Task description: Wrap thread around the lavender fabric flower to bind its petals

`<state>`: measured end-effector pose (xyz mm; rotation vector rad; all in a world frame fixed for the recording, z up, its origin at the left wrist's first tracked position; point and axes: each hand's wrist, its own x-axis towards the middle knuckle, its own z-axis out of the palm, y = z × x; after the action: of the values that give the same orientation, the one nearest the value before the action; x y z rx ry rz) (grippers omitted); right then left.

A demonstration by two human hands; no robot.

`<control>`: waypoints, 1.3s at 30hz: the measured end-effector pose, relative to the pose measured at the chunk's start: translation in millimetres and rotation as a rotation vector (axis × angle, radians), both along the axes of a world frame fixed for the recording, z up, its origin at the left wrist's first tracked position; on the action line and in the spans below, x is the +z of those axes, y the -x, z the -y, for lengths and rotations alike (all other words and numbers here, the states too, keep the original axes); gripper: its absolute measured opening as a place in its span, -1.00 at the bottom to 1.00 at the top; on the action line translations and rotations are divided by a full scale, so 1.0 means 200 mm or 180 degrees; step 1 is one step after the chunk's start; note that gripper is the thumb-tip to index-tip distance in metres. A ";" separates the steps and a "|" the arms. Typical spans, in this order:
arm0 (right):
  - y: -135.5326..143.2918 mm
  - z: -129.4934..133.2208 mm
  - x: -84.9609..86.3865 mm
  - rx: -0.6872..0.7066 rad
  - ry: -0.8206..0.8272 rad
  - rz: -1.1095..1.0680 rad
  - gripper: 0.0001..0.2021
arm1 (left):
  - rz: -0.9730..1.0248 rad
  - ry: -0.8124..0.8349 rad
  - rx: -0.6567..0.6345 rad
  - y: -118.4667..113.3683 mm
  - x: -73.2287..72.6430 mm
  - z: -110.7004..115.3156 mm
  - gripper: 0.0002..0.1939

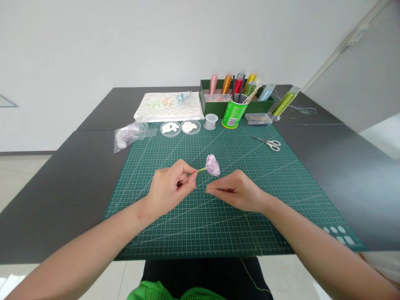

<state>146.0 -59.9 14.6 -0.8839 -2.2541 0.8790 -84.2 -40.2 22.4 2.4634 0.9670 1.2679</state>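
Between the thumb and fingers of my left hand [173,183] is the thin stem of a pale purple flower [213,165], its head pointing right above the mat. The stem has a yellow-green part just below the petals. My right hand [237,191] is closed in a pinch, just below and right of the flower and apart from it. What its fingertips hold is too small to make out. A thin green thread [250,278] hangs below my right hand, over the mat edge and down to my lap.
Beneath both hands lies a green cutting mat [187,229]. White-handled scissors [272,144] lie at the right. Behind are a green can [234,113] with sticks, a dark green box [208,107] of thread tubes, two round dishes [170,129], a plastic bag [126,135] and white trays [170,111].
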 end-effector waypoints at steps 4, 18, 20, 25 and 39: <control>0.01 0.02 0.02 0.0187 -0.0182 -0.0085 -0.63 | -0.0085 0.0097 0.0171 -0.01 -0.01 -0.01 -0.89; -0.02 0.05 0.06 0.0104 -0.0308 -0.0933 -0.81 | -0.1212 -0.0407 -0.0284 0.00 -0.04 -0.02 -0.79; -0.02 0.05 0.07 -0.0076 -0.0260 -0.1058 -0.81 | -0.1330 -0.0475 -0.0454 -0.01 -0.03 0.00 -0.77; -0.03 0.03 0.07 -0.0491 0.0122 -0.1178 -0.81 | -0.1423 -0.0746 -0.0588 -0.03 -0.02 0.03 -0.69; -0.04 -0.04 0.01 -0.0748 0.0820 -0.0742 -0.69 | -0.0981 -0.0932 -0.1028 -0.02 -0.01 0.07 -0.84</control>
<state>153.4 -51.6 17.2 -1.0745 -1.8229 1.1143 -81.2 -54.1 21.1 2.9517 0.4294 1.0013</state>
